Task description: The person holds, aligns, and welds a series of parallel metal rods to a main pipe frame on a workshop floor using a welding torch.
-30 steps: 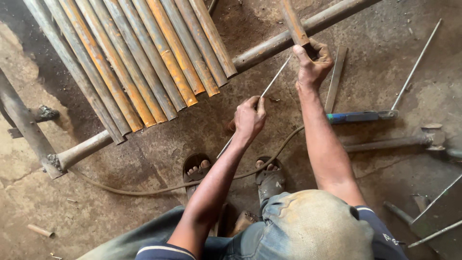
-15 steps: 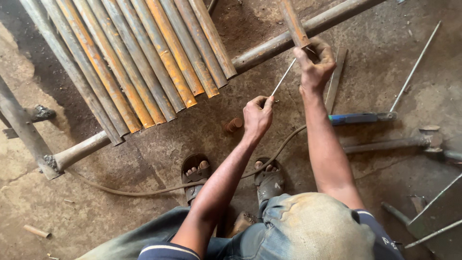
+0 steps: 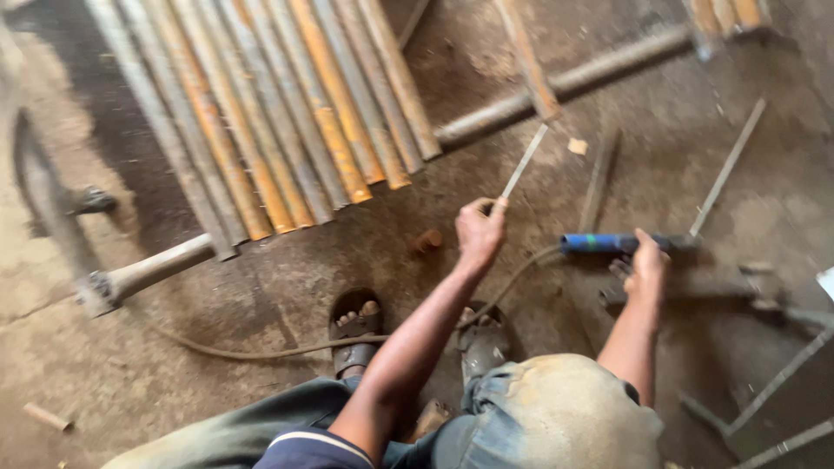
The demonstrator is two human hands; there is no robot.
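My left hand [image 3: 480, 230] is raised over the floor and pinches the lower end of a thin metal rod [image 3: 524, 162], which slants up toward a rusty flat bar [image 3: 526, 56]. My right hand [image 3: 647, 269] is low on the right, its fingers on the dark front end of a blue-handled tool [image 3: 599, 242] that lies on the floor. Blur hides whether those fingers are closed on it. A cable [image 3: 261, 352] runs from the tool leftward past my sandalled feet [image 3: 356, 334].
A row of rusty and grey pipes [image 3: 287, 113] rests on a long pipe [image 3: 565, 82] that crosses the floor diagonally. Loose thin rods [image 3: 725, 169] and metal frame parts [image 3: 773, 386] lie at the right. A short stub [image 3: 426, 241] sits near my left hand.
My right hand let go at the rusty bar and dropped down right to the blue-handled tool. My left hand kept hold of the thin rod. The view shifted and blurred.
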